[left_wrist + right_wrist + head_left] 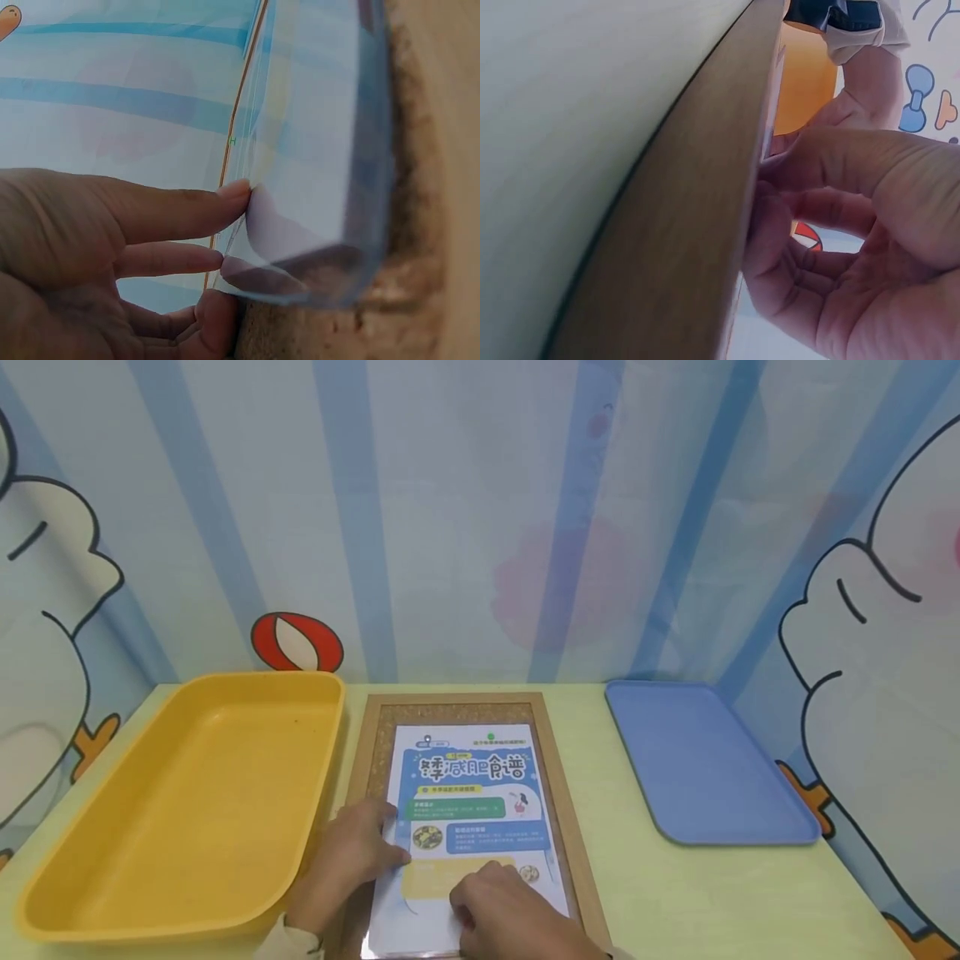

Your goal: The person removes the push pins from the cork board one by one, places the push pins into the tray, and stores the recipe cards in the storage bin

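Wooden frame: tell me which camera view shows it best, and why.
The head view: there the wooden frame shows its top rail and both sides, though its near end is mostly out of sight. The left wrist view gives only a blurred strip at the right; the right wrist view, one rail close up.

Wore a cream sleeve (287,941) at the left wrist, showing at the bottom of the head view, left of centre, loose and creased at the cuff. Showed the same pale cloth at the upper right of the right wrist view, gathered in soft folds. Bore a glossy, angular black piece (810,11) beside that cuff, cut off by the top edge. Had bare left hand (348,852) and right hand (517,910), with a sliver of pale cloth (621,954) along the bottom edge, right of centre.
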{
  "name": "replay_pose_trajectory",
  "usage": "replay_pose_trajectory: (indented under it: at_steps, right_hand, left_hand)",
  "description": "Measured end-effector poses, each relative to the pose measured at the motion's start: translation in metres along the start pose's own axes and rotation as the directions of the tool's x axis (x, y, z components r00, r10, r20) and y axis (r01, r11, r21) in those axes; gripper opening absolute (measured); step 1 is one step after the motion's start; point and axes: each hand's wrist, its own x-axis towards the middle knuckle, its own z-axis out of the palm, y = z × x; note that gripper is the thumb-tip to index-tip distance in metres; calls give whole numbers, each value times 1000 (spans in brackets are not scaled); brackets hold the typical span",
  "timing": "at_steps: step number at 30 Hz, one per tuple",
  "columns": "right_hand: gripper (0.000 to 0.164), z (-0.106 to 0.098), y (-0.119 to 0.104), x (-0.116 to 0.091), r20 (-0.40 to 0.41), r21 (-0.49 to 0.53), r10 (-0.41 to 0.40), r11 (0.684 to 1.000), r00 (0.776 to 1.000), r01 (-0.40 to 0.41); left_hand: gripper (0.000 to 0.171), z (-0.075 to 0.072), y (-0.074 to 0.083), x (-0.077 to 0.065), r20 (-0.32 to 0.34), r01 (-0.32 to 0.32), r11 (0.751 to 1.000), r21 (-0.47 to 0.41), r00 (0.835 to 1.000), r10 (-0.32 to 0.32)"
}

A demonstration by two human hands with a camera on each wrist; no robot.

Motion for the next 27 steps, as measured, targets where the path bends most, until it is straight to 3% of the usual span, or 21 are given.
replay_pose_trajectory:
  at_steps: [9, 15, 27]
  right_hand:
    - [11, 1, 4, 3, 1, 20, -1, 1000, 1000, 1]
    - [11, 0, 5, 3, 10, 50, 10, 999, 1000, -11]
    - [8, -2, 7, 3, 2, 130, 16, 991, 1000, -16]
  left_hand:
    - [74, 0, 4, -1, 51, -21, 998, 51, 999, 19]
    - [87, -2, 7, -1, 121, -61, 995, 74, 991, 51]
    - [71, -2, 11, -4, 107, -125, 983, 136, 988, 111]
